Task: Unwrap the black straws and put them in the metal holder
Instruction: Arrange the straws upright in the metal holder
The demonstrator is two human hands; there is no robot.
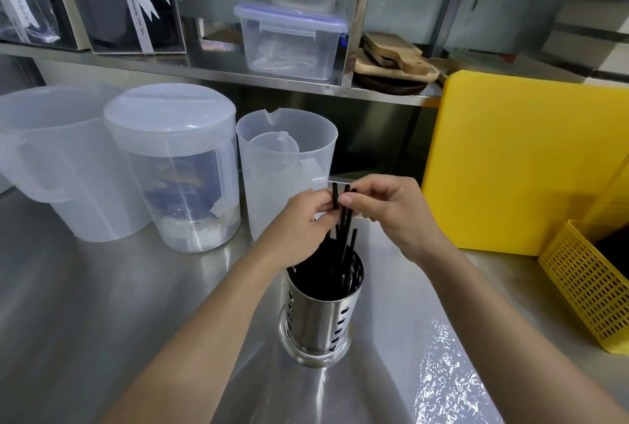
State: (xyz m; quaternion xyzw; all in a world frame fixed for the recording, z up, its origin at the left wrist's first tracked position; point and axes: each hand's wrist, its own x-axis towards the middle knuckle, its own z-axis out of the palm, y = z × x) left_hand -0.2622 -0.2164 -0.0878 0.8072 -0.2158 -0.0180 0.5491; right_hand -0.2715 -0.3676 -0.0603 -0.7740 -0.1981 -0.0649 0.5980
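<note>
A perforated metal holder (320,325) stands on the steel counter in the middle foreground, with several black straws (345,255) standing in it. Just above the holder, my left hand (299,222) and my right hand (391,209) meet at the top ends of a few black straws (336,197). Thumb and fingers of both hands pinch these straw tops. I cannot make out any wrapper on them. The straws' lower parts reach down into the holder.
Three translucent plastic jugs (177,168) line the counter's left and back. A yellow cutting board (520,161) leans at the right, with a yellow mesh basket (585,287) in front of it. A crumpled clear plastic sheet (449,379) lies at the lower right. Shelf above holds clear containers (292,39).
</note>
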